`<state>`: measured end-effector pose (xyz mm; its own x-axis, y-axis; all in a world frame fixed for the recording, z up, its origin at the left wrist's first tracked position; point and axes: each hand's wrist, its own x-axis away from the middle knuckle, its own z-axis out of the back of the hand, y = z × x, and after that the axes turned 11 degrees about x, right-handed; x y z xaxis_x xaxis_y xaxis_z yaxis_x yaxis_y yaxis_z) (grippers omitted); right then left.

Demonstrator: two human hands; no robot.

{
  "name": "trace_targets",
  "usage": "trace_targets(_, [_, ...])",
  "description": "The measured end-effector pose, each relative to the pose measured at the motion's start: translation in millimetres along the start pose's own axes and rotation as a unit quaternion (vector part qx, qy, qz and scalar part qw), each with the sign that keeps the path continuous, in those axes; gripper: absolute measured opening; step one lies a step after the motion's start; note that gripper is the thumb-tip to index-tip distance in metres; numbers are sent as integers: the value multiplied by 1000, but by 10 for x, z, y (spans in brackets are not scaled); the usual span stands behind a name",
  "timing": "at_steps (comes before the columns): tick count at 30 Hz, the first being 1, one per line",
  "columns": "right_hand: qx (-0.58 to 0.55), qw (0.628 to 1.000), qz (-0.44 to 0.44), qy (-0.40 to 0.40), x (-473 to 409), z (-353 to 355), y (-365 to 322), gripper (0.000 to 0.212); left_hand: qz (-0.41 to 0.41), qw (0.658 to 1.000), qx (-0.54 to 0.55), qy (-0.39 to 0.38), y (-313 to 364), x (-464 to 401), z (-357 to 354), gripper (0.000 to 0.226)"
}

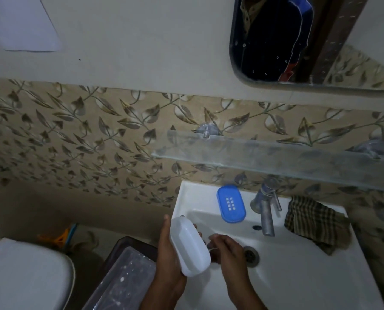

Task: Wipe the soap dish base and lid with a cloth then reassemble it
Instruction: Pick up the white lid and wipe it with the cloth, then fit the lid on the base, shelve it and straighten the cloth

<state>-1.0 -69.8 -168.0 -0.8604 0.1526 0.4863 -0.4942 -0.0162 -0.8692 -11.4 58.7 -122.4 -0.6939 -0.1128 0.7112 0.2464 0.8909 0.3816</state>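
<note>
From the head camera, a white soap dish part [189,247] is gripped in the left hand [167,249] over the sink [298,276], fingers wrapped behind it. The right hand [227,249] is held just beside it, fingers loosely curled; what they pinch cannot be told. The blue slotted part [231,203] is seen lying on the sink's back rim, the checked cloth [314,220] untouched beyond the tap [264,209]. Wiping and reassembly are judged still to come.
</note>
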Motion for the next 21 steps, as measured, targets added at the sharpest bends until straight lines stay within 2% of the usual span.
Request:
trace_targets(2, [-57,995,-63,54,-203,62,0,15,-7,1000,-16,2,-47,-23,-14,62])
trace_targets(4, [-82,988,-90,93,-383,137,-5,17,1,1000,-18,-20,-72,-46,-63,65])
trace_targets(6, [-79,987,-97,102,-481,185,-14,19,14,999,-18,-36,-55,-60,-101,91])
trace_targets(7, [-71,988,-97,97,-486,193,-28,19,8,999,-18,-50,-57,-70,-94,94])
trace_targets(10, [-3,997,-53,61,-332,170,-81,18,-11,999,-9,-48,-84,-80,7,61])
trace_targets(13, [103,993,49,-15,51,154,-110,18,-42,995,-68,-55,-129,-21,-16,57])
trace_targets(14, [132,986,83,-57,185,161,-110,22,-49,993,-88,-68,-156,7,-27,55])
trace_targets(16, [187,965,143,-117,387,190,-73,53,-50,990,-106,-82,-193,10,-43,59])
trace_targets(18, [240,945,192,-110,463,218,-26,79,-31,989,-112,-94,-249,-14,-50,67])
trace_targets(21, [253,941,206,-89,440,304,-62,90,-22,986,-131,-98,-321,-14,-125,63])
